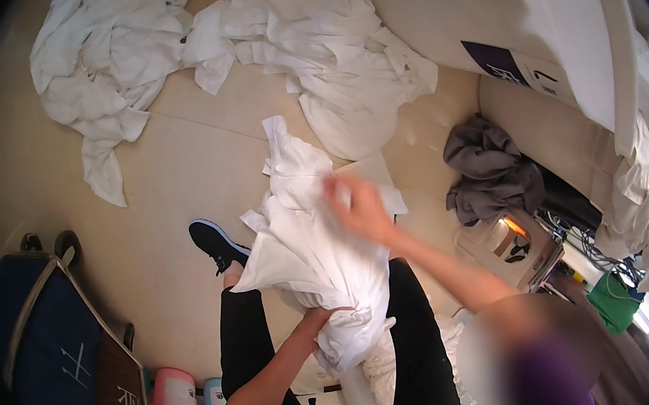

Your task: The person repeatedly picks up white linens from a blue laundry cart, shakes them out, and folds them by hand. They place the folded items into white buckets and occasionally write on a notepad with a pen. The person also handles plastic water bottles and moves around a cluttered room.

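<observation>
My left hand (319,322) grips a gathered bundle of white cloths (316,233) at its lower end, above my lap. The bundle fans out forward, with several loose corners and folded edges. My right hand (359,203) is blurred by motion over the bundle's right side. Its fingers look curled, but I cannot tell whether they pinch any cloth. Beyond the bundle, a heap of white cloths (306,42) is spread over the floor. A second white heap (109,53) lies to its left, with one long end trailing toward me.
A blue and brown wheeled fabric cart (47,354) stands at left, beside a pink container (173,395) and a light blue one (212,398). Dark grey cloth (489,169) lies at right. White fabric (638,191) hangs near tangled cables (594,250) and green cloth (615,301).
</observation>
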Tool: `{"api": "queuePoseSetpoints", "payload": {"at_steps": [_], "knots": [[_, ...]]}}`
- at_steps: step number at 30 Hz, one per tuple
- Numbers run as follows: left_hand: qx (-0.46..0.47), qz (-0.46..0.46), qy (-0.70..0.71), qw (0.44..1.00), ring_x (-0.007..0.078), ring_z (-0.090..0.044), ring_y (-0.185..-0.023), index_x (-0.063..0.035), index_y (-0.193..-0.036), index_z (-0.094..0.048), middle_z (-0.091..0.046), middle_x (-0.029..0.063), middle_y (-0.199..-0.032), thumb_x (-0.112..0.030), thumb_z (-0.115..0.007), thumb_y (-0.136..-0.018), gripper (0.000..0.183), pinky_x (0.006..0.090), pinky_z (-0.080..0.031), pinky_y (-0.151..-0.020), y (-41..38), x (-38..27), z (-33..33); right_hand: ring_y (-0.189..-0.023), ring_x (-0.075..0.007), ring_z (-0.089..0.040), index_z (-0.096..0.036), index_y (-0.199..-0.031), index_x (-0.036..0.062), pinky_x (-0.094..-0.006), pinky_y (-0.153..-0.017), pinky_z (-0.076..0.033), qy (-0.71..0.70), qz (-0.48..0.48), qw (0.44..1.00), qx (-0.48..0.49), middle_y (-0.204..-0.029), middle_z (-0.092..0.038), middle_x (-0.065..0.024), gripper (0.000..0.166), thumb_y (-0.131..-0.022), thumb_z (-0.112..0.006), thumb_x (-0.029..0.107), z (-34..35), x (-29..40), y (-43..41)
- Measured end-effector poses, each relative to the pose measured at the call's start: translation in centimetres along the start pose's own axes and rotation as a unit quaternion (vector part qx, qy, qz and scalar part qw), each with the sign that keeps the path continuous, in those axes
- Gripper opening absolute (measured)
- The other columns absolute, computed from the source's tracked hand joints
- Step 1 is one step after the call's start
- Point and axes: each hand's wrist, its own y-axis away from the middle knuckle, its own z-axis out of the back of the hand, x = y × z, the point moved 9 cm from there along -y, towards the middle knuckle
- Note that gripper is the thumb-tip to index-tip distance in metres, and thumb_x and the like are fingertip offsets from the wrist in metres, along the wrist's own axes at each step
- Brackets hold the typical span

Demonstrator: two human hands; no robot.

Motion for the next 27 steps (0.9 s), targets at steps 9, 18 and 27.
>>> {"api": "queuePoseSetpoints", "payload": {"at_steps": [9, 18, 27], "knots": [[-0.001, -0.029, 0.022, 0.999, 0.0207, -0.064, -0.115, -0.0061, -0.145, -0.045, -0.061, 0.0116, -0.132, -0.028, -0.079, -0.08, 0.077, 0.0371, -0.054, -0.095, -1.5, 0.3, 2.3, -0.109, -0.0362, -0.052, -0.07, -0.099, 0.0079, -0.0539, -0.083, -0.044, 0.456, -0.002, 0.872, -0.178, -0.11, -0.062, -0.0162, 0.025, -0.078, -0.065, 0.02, 5.4, -4.9, -25.9], [0.049, 0.019, 0.193, 0.98, 0.0281, -0.065, -0.116, -0.0017, -0.139, -0.053, -0.063, 0.0148, -0.131, -0.044, -0.05, -0.1, 0.057, 0.0432, -0.052, -0.102, -4.0, 6.1, 10.6, -0.077, -0.0068, -0.051, -0.062, -0.099, 0.0025, -0.0235, -0.069, -0.042, -0.18, 0.014, 0.971, -0.155, -0.082, -0.059, 0.0017, 0.009, -0.096, -0.062, 0.011, 8.2, 8.3, -2.9], [-0.02, -0.029, 0.132, 0.991, 0.0277, -0.066, -0.113, 0.0001, -0.134, -0.056, -0.064, 0.0167, -0.128, -0.031, -0.063, -0.094, 0.051, 0.0421, -0.053, -0.1, 11.8, 7.5, -2.2, -0.077, -0.0034, -0.044, -0.059, -0.104, 0.0049, -0.0187, -0.07, -0.037, -0.27, -0.002, 0.941, -0.204, -0.087, -0.052, 0.0055, 0.006, -0.099, -0.055, 0.006, 20.0, 19.5, 12.1]]}}
